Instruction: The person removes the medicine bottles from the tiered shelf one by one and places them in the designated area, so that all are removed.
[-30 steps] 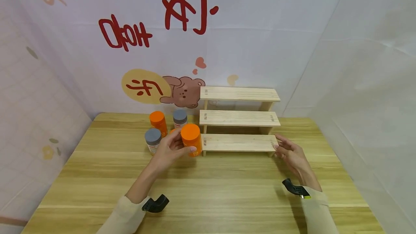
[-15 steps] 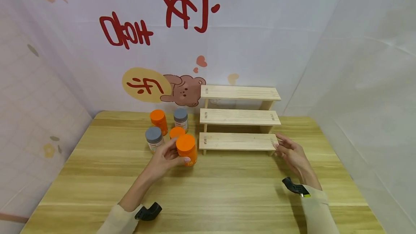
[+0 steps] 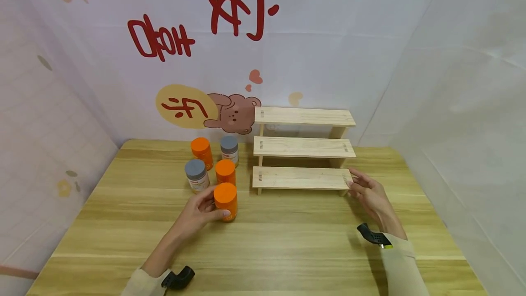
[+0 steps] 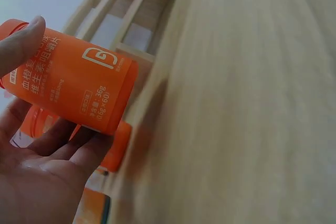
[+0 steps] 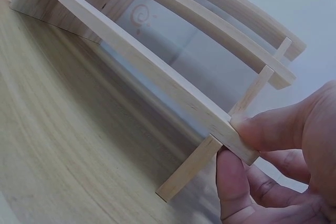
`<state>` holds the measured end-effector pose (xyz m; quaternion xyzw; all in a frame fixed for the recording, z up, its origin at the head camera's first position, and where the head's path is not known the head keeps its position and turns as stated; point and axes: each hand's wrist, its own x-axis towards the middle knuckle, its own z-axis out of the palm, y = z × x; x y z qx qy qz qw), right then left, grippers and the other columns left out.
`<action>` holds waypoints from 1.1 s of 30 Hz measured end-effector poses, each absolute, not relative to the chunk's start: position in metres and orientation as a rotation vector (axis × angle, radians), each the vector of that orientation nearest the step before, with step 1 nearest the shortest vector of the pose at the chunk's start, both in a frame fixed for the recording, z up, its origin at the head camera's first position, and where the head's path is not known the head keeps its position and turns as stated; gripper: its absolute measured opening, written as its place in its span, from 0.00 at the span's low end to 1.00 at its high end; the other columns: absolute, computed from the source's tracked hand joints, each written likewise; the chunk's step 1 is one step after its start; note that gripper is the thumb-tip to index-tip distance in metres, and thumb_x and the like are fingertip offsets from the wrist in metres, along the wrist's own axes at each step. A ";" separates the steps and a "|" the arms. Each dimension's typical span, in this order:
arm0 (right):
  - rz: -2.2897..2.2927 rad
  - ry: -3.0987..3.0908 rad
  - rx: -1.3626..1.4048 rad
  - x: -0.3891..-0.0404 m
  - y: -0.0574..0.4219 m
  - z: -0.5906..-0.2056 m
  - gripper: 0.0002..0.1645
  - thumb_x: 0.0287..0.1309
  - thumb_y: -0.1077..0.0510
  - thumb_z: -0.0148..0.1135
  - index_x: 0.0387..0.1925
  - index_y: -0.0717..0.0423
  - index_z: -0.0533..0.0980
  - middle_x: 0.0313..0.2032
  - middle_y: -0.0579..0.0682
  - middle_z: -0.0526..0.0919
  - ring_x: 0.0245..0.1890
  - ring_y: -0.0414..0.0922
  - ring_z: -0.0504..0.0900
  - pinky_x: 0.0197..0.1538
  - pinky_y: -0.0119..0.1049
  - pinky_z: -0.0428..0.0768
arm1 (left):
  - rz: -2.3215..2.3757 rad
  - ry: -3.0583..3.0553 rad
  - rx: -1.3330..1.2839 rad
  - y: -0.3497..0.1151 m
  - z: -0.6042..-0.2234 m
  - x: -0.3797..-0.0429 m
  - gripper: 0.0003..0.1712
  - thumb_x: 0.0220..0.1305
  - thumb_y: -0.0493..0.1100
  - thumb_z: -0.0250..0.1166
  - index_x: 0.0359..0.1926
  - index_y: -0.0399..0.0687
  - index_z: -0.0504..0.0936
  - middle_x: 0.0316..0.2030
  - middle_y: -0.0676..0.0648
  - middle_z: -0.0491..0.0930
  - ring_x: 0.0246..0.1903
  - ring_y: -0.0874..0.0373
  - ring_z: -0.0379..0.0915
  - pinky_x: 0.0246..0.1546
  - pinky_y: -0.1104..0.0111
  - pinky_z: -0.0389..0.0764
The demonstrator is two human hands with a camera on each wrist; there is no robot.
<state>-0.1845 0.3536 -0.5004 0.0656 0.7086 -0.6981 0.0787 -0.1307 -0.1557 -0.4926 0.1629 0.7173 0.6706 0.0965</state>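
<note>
My left hand [image 3: 196,216] grips an orange bottle [image 3: 226,201] with an orange lid, thumb on its near side and fingers curled behind. White lettering covers the bottle's side in the left wrist view. Whether its base touches the table I cannot tell. Just behind it stands a second orange bottle [image 3: 225,171]. On the right, my right hand [image 3: 373,199] pinches the right end of the lowest board of a three-tier wooden shelf [image 3: 302,177]. The right wrist view shows the thumb [image 5: 273,129] on top of the board and fingers beneath.
A grey-lidded bottle [image 3: 197,175] stands left of the orange pair. Farther back are another orange bottle [image 3: 202,153] and a second grey-lidded one [image 3: 229,150], near the printed wall cloth [image 3: 320,54]. All stand on the wooden table [image 3: 296,241].
My left hand has carried the orange bottle left and toward me, away from the shelf's left end, uncovering the orange bottle behind. My right hand keeps its place on the shelf.
</note>
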 end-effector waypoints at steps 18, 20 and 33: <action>-2.077 2.115 0.188 -0.186 0.360 -0.505 0.42 0.72 0.59 0.61 0.80 0.58 0.54 0.50 0.42 0.72 0.46 0.33 0.77 0.48 0.27 0.82 | 1.921 2.140 0.390 -0.158 -0.507 -0.129 0.39 0.61 0.41 0.76 0.71 0.51 0.71 0.67 0.41 0.74 0.64 0.60 0.75 0.64 0.75 0.76; -2.060 2.136 0.185 -0.188 0.360 -0.504 0.42 0.72 0.58 0.62 0.80 0.58 0.54 0.50 0.42 0.73 0.46 0.33 0.78 0.49 0.27 0.83 | 1.887 2.145 0.398 -0.159 -0.504 -0.129 0.40 0.61 0.43 0.76 0.72 0.54 0.69 0.69 0.43 0.72 0.69 0.53 0.72 0.68 0.70 0.74; -1.344 2.781 0.065 -0.168 0.371 -0.489 0.37 0.72 0.42 0.61 0.75 0.50 0.66 0.66 0.61 0.76 0.52 0.37 0.84 0.48 0.28 0.83 | 1.498 2.288 0.341 -0.219 -0.475 -0.118 0.37 0.71 0.50 0.67 0.74 0.44 0.67 0.68 0.36 0.73 0.68 0.38 0.71 0.66 0.60 0.78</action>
